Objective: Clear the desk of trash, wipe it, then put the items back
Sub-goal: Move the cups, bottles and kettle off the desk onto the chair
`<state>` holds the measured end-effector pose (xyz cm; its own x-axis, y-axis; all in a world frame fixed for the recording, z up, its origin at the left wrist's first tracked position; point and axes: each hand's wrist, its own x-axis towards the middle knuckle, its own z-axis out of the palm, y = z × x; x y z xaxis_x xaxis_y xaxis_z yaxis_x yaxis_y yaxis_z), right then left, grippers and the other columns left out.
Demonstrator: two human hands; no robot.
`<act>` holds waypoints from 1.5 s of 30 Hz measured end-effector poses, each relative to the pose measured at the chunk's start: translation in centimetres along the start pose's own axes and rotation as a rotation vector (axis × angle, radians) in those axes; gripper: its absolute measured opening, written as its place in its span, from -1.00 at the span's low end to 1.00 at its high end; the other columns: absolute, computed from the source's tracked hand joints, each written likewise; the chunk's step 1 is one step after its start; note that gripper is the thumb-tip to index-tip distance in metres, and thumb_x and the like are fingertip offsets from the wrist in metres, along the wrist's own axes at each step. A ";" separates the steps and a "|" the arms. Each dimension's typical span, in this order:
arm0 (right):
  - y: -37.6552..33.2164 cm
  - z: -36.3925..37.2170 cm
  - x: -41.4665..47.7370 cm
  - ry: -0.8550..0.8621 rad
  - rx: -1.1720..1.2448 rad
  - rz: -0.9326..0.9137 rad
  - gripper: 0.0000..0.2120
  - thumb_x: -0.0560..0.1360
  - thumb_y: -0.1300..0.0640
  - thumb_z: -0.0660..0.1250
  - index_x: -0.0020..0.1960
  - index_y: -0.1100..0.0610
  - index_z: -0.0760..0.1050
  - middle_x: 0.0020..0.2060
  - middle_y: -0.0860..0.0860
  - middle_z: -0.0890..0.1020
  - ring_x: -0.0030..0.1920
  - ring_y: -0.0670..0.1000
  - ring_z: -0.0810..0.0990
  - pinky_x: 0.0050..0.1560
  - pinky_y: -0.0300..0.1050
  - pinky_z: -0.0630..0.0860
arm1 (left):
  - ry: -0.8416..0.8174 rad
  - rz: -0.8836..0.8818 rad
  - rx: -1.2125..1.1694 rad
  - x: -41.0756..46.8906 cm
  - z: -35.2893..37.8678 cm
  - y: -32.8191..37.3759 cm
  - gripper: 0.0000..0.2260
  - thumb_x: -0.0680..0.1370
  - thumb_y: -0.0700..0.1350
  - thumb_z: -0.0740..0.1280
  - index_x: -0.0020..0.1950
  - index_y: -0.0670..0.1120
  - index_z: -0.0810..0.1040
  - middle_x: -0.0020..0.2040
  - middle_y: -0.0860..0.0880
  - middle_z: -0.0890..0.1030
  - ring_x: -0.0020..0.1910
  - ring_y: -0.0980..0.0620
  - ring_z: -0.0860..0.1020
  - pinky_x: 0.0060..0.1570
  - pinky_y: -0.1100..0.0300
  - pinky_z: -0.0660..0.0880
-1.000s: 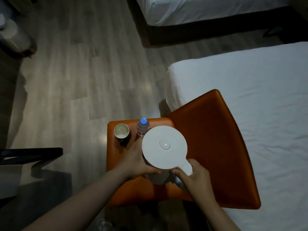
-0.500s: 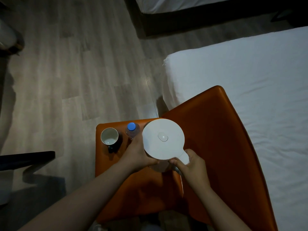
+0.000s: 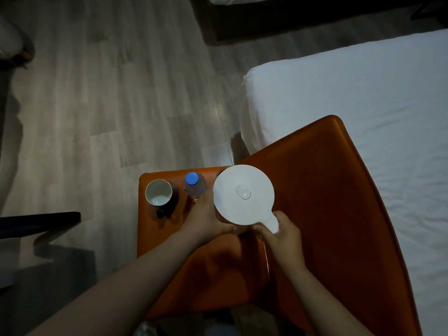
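One kettle (image 3: 243,194), one cup (image 3: 158,192), one bottle (image 3: 194,185), one chair (image 3: 327,214), two beds (image 3: 351,98) (image 3: 291,23), two hands (image 3: 208,219) (image 3: 283,238).

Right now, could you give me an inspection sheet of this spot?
Surface: orange padded chair seat.
Job's things: white round-lidded kettle held over the seat; clear plastic bottle with blue cap and dark mug with pale inside, upright, side by side.
Clutter: nothing seen.
Hands: left hand holds the kettle's side; right hand grips its handle.
Cables: thin pale line below the right hand, cannot tell if a cord.
Surroundings: white bed, grey wooden floor.
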<state>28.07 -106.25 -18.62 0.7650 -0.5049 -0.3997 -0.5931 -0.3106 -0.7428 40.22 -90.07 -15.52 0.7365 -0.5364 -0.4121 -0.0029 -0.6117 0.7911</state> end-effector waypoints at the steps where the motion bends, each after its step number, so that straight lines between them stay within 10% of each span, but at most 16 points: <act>1: 0.1 0.0 -0.1 0.003 0.006 0.004 -0.80 0.39 0.00 0.50 -0.13 -0.01 0.48 -0.26 -0.13 0.60 -0.22 -0.18 0.56 -0.38 -0.36 0.39 | -0.003 -0.003 -0.005 -0.1 0.1 0.0 -0.13 0.29 -0.02 0.59 0.43 0.15 0.13 0.29 0.20 0.32 0.26 0.25 0.26 0.25 0.28 0.26; 12: 1.2 -0.3 -1.9 -0.087 -0.198 0.027 -0.78 0.47 -0.02 0.42 -0.04 0.00 0.40 -0.15 -0.12 0.53 -0.15 -0.13 0.51 -0.31 -0.32 0.35 | -0.118 -0.125 0.133 -3.1 0.1 -0.5 -0.01 0.30 -0.07 0.58 0.55 0.07 0.03 0.50 0.06 0.24 0.47 0.04 0.24 0.35 0.17 0.24; 19: -2.4 -2.3 -4.2 -0.077 -0.645 -0.012 -0.53 0.49 -0.06 0.38 0.32 0.06 0.36 0.19 0.02 0.48 0.17 0.03 0.48 -0.02 -0.20 0.45 | -0.204 -0.155 0.402 -7.3 -2.1 0.2 -0.36 0.45 0.04 0.46 0.46 -0.01 0.28 0.41 -0.02 0.38 0.35 0.01 0.38 0.26 0.20 0.35; 25: -6.8 -2.7 -8.3 -0.228 -0.707 -0.113 -0.64 0.49 0.00 0.35 0.27 -0.02 0.44 0.15 -0.02 0.55 0.08 -0.02 0.56 -0.08 -0.24 0.48 | -0.188 -0.167 0.483 -12.4 -5.4 0.7 -0.41 0.48 0.03 0.43 0.45 -0.02 0.33 0.38 -0.01 0.43 0.32 0.03 0.43 0.24 0.21 0.40; 37: -21.6 9.2 -19.8 -0.404 -0.786 -0.528 -0.69 0.53 -0.02 0.32 0.25 -0.03 0.45 0.09 -0.09 0.57 -0.01 -0.16 0.53 -0.22 -0.41 0.36 | 0.085 -0.272 0.339 -30.6 -18.0 -4.5 -0.57 0.50 0.01 0.38 0.35 0.02 0.43 0.28 0.04 0.50 0.21 0.09 0.48 0.17 0.23 0.44; 45: -31.7 23.3 -29.1 -0.562 -0.856 -0.812 -0.68 0.53 -0.01 0.29 0.26 0.02 0.46 0.09 -0.02 0.58 0.05 -0.02 0.56 0.01 -0.10 0.54 | 0.332 -0.437 0.278 -45.7 -27.1 -13.4 -0.53 0.49 0.05 0.38 0.37 -0.02 0.41 0.29 0.00 0.49 0.24 0.05 0.47 0.20 0.22 0.42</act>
<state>30.45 -62.94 4.07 0.8538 0.4069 -0.3247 0.2737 -0.8815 -0.3848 24.91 -41.58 4.99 0.8807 -0.0190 -0.4733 0.2038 -0.8868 0.4147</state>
